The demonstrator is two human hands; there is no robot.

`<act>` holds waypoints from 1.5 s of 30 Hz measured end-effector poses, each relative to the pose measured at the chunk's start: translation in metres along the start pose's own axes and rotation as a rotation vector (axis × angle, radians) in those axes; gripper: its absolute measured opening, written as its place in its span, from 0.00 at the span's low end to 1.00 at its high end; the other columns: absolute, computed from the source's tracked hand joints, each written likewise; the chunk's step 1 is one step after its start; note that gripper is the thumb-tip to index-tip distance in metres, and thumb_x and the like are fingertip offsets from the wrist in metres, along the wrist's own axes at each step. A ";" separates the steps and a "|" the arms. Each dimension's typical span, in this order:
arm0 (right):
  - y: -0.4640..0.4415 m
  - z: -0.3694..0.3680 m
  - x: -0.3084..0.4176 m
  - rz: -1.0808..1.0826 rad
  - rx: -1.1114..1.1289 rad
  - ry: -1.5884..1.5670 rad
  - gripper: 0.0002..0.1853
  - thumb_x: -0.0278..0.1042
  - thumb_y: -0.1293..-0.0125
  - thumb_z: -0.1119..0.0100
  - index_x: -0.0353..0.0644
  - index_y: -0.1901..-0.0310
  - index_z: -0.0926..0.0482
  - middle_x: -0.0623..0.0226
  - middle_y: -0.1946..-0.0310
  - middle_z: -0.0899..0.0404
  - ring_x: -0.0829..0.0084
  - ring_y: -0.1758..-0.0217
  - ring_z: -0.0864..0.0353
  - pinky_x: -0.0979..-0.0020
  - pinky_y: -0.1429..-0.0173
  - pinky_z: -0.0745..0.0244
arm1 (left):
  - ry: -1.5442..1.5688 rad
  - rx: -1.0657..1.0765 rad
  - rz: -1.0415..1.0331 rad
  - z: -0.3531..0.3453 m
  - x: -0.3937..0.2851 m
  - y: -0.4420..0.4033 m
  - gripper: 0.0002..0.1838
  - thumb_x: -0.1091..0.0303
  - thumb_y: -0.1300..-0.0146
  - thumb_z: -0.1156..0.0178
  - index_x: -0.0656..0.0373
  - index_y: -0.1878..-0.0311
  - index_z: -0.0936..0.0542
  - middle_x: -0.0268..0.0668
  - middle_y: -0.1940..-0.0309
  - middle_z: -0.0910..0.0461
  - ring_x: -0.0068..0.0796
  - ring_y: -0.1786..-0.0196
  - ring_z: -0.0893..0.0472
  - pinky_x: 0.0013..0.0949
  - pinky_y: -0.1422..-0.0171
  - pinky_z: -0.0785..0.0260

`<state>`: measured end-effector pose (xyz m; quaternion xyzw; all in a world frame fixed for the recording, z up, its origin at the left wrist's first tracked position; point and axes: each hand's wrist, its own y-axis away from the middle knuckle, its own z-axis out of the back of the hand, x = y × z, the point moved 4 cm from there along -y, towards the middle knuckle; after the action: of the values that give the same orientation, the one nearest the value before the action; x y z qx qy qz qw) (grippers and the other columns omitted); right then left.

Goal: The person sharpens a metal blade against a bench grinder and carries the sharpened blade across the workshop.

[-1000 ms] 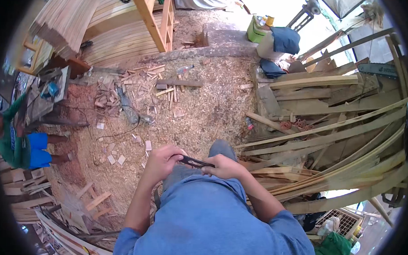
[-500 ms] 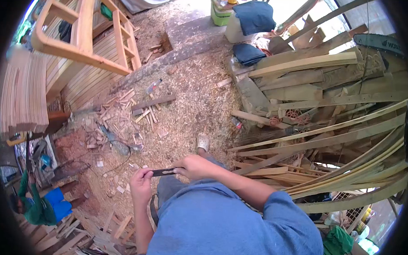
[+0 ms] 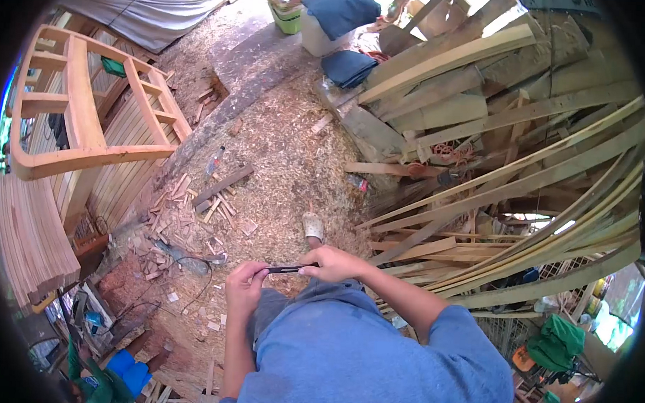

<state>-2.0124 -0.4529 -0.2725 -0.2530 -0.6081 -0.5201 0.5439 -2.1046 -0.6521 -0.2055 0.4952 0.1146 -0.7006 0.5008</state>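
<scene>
A narrow, flat dark strip (image 3: 283,269), with what looks like a slot in it, spans the gap between my two hands in front of my waist. My left hand (image 3: 244,282) pinches one end between thumb and fingers. At the opposite end my right hand (image 3: 327,264) is closed, its thumb along the strip. The fingers partly cover both ends. Below the strip are my trousers and the sawdust-covered floor (image 3: 281,164).
Long planks and curved boards (image 3: 528,201) crowd the right side. A wooden frame (image 3: 91,108) stands at upper left above stacked boards (image 3: 33,234). Wood scraps (image 3: 173,210) and a corded power tool (image 3: 182,257) lie on the ground. A person in green (image 3: 99,385) is at lower left.
The view has shifted, moving the surroundings leftward and the person in green lower. The strip is turned more edge-on to the camera, and both hands keep their hold on it.
</scene>
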 end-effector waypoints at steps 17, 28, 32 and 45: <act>0.014 0.036 0.032 -0.261 -0.078 0.034 0.17 0.45 0.29 0.43 0.39 0.56 0.15 0.51 0.72 0.18 0.56 0.67 0.18 0.56 0.57 0.25 | 0.027 -0.003 -0.155 -0.004 -0.014 -0.031 0.05 0.77 0.39 0.35 0.65 0.60 0.15 0.42 0.66 0.15 0.35 0.63 0.16 0.34 0.56 0.25; -0.062 0.056 0.097 -0.144 -0.039 0.110 0.17 0.38 0.29 0.38 0.43 0.42 0.17 0.63 0.67 0.13 0.78 0.65 0.20 0.70 0.54 0.22 | 0.124 -0.143 -0.255 0.083 -0.011 -0.061 0.08 0.75 0.43 0.29 0.63 0.59 0.14 0.39 0.66 0.14 0.31 0.60 0.14 0.33 0.53 0.23; -0.117 0.049 0.114 -0.192 0.047 0.064 0.17 0.43 0.26 0.41 0.42 0.44 0.16 0.69 0.72 0.17 0.79 0.69 0.21 0.70 0.60 0.23 | 0.177 -0.280 -0.221 0.110 0.005 -0.075 0.06 0.76 0.42 0.30 0.63 0.61 0.14 0.39 0.67 0.15 0.32 0.62 0.15 0.32 0.55 0.24; -0.275 0.138 0.168 -0.172 -0.107 -0.048 0.17 0.43 0.24 0.44 0.36 0.52 0.15 0.69 0.69 0.16 0.79 0.67 0.19 0.71 0.59 0.23 | 0.291 -0.124 -0.215 0.217 -0.004 -0.269 0.05 0.78 0.35 0.37 0.63 0.58 0.15 0.38 0.65 0.16 0.29 0.60 0.17 0.31 0.54 0.27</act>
<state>-2.3549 -0.4625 -0.1970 -0.2409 -0.6119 -0.5904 0.4680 -2.4496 -0.6651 -0.1877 0.5446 0.2811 -0.6624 0.4308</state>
